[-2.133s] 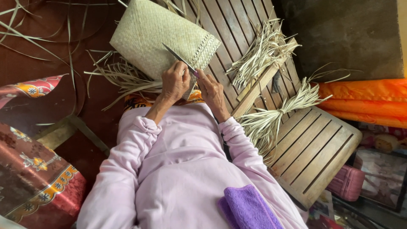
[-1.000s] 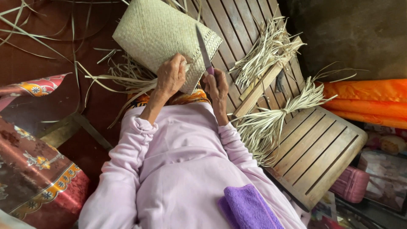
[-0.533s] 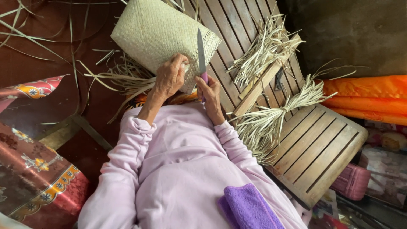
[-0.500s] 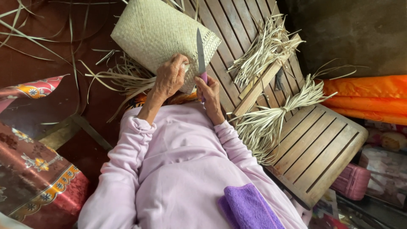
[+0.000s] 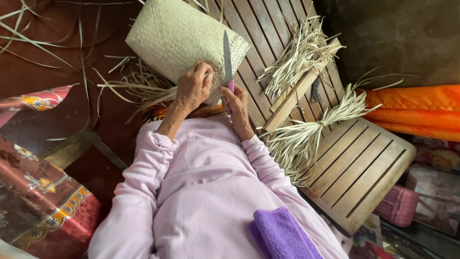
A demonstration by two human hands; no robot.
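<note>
My left hand (image 5: 193, 88) is curled, clamped on the near edge of the woven mat (image 5: 184, 41). My right hand (image 5: 236, 103), beside it, is closed on the knife (image 5: 228, 62), whose blade points away, lying across the mat's patterned corner. Beyond, leaf strips (image 5: 297, 55) rest on the slatted tabletop (image 5: 354, 168).

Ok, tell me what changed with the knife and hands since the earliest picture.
The knife swung from slanting left across the woven mat to pointing straight up, held in the right hand. The left hand kept gripping the mat's near edge; strip bundles stayed put.
</note>
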